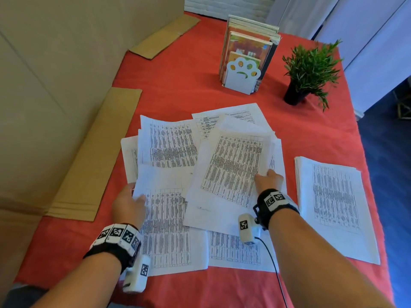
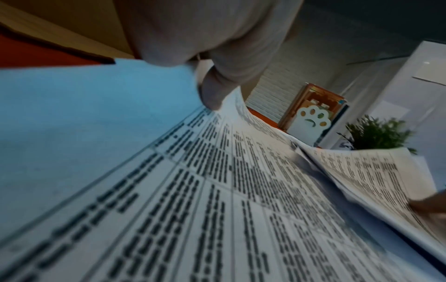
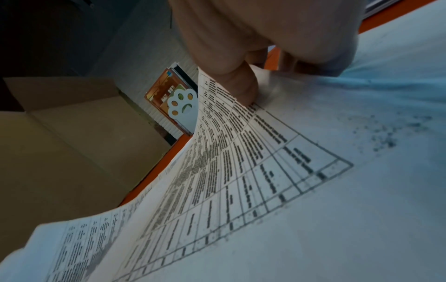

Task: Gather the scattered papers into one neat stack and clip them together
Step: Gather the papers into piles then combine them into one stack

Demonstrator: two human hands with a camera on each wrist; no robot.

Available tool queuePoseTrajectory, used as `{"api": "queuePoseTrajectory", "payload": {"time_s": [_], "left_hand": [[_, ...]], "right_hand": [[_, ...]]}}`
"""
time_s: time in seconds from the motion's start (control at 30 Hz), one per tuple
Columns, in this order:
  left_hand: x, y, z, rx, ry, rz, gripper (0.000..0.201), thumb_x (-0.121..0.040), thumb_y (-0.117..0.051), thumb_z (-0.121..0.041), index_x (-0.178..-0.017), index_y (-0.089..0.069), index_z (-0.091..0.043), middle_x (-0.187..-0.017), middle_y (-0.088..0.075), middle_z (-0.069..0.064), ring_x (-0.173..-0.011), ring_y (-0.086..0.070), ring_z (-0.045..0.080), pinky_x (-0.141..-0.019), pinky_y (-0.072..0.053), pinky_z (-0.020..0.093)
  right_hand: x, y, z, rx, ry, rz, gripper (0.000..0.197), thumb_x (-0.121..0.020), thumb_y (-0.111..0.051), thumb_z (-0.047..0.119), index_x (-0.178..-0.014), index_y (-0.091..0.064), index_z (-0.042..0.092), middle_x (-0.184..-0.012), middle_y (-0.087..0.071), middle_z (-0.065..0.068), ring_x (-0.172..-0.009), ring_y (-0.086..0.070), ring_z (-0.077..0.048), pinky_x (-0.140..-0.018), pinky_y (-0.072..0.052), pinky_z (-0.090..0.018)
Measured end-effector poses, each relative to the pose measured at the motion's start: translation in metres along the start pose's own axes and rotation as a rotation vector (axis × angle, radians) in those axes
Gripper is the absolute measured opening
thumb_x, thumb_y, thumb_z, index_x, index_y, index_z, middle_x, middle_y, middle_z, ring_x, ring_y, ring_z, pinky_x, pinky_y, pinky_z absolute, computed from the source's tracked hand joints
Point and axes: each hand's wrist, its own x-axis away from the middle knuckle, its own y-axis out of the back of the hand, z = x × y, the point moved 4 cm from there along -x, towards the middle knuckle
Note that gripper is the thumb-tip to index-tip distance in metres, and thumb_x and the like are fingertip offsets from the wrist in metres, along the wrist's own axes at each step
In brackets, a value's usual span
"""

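Several printed sheets (image 1: 173, 150) lie scattered and overlapping in the middle of the red tablecloth (image 1: 178, 85). My left hand (image 1: 130, 204) pinches the left edge of a near sheet (image 1: 165, 218), thumb on top, as the left wrist view shows (image 2: 212, 91). My right hand (image 1: 268, 180) grips the right edge of a slanted sheet (image 1: 231, 172), which lifts off the pile; the thumb presses on its print in the right wrist view (image 3: 239, 84). A squared stack of papers (image 1: 333, 205) lies apart at the right. No clip is visible.
A white paw-shaped bookend with books (image 1: 243, 74) stands at the back centre. A small potted plant (image 1: 309, 72) stands to its right. Flat cardboard strips (image 1: 93, 156) lie along the table's left side, against a cardboard wall. The table's right edge drops to blue floor.
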Motion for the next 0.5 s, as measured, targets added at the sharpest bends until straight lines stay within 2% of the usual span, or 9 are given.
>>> {"api": "queuePoseTrajectory", "payload": {"time_s": [0.03,0.1,0.17,0.23,0.3,0.37,0.43,0.5], "left_hand": [[-0.002,0.0,-0.001,0.023,0.001,0.007,0.027,-0.088,-0.06,-0.007,-0.115,-0.061,-0.002,-0.105,-0.065,0.01,-0.084,-0.057,0.024,-0.077,-0.047,0.034],[-0.007,0.0,0.001,0.028,-0.021,0.014,0.022,-0.088,-0.062,-0.019,-0.102,-0.065,-0.003,-0.097,-0.069,0.015,-0.08,-0.061,0.028,-0.075,-0.051,0.036],[-0.012,0.0,0.002,0.004,-0.04,0.008,0.026,-0.09,-0.06,-0.027,-0.098,-0.065,-0.003,-0.093,-0.069,0.018,-0.078,-0.061,0.029,-0.071,-0.049,0.035],[-0.016,0.002,-0.001,-0.019,-0.033,-0.018,0.025,-0.09,-0.058,-0.023,-0.106,-0.061,-0.003,-0.099,-0.068,0.019,-0.078,-0.058,0.028,-0.072,-0.046,0.034],[-0.017,0.002,-0.006,0.015,-0.032,-0.038,0.033,-0.087,-0.061,-0.01,-0.12,-0.055,-0.006,-0.108,-0.066,0.018,-0.088,-0.061,0.032,-0.078,-0.048,0.037],[-0.018,0.002,-0.007,0.045,-0.072,-0.058,0.038,-0.085,-0.062,-0.002,-0.122,-0.055,-0.006,-0.111,-0.065,0.018,-0.092,-0.062,0.032,-0.081,-0.048,0.038],[-0.019,0.0,-0.002,0.069,-0.069,-0.101,0.034,-0.086,-0.062,-0.005,-0.119,-0.058,-0.009,-0.109,-0.067,0.017,-0.091,-0.063,0.031,-0.081,-0.049,0.038],[-0.021,0.0,0.003,0.06,-0.054,-0.133,0.029,-0.089,-0.059,-0.01,-0.117,-0.058,-0.01,-0.108,-0.068,0.018,-0.092,-0.064,0.034,-0.082,-0.05,0.04]], "right_hand": [[0.001,-0.001,0.001,0.002,-0.008,0.018,0.006,-0.083,-0.051,0.004,-0.08,-0.055,0.007,-0.104,-0.061,-0.019,-0.069,-0.054,-0.026,-0.06,-0.044,-0.024],[0.0,-0.004,0.001,0.022,-0.005,0.061,0.013,-0.086,-0.051,0.006,-0.097,-0.059,0.004,-0.094,-0.061,-0.014,-0.077,-0.055,-0.026,-0.067,-0.042,-0.028],[0.0,-0.003,0.002,0.011,0.009,0.091,0.015,-0.087,-0.052,0.007,-0.1,-0.058,0.005,-0.091,-0.059,-0.011,-0.082,-0.056,-0.027,-0.069,-0.042,-0.028],[0.004,0.001,0.003,-0.031,0.021,0.083,0.015,-0.087,-0.051,0.006,-0.102,-0.055,0.006,-0.095,-0.06,-0.011,-0.086,-0.057,-0.028,-0.071,-0.042,-0.029],[0.009,0.006,0.001,-0.061,0.03,0.072,0.031,-0.088,-0.05,0.005,-0.119,-0.049,0.004,-0.102,-0.058,-0.01,-0.089,-0.055,-0.026,-0.074,-0.042,-0.03],[0.013,0.013,-0.005,-0.067,0.055,0.066,0.048,-0.088,-0.047,0.002,-0.136,-0.038,0.008,-0.111,-0.055,-0.005,-0.094,-0.052,-0.021,-0.08,-0.041,-0.028],[0.017,0.019,-0.017,0.011,0.061,0.091,0.044,-0.089,-0.044,0.002,-0.132,-0.043,0.01,-0.112,-0.056,-0.003,-0.099,-0.053,-0.02,-0.084,-0.04,-0.026],[0.018,0.026,-0.031,0.109,0.06,0.111,0.022,-0.088,-0.041,0.002,-0.105,-0.052,0.011,-0.103,-0.062,-0.009,-0.09,-0.058,-0.026,-0.074,-0.044,-0.026]]}}
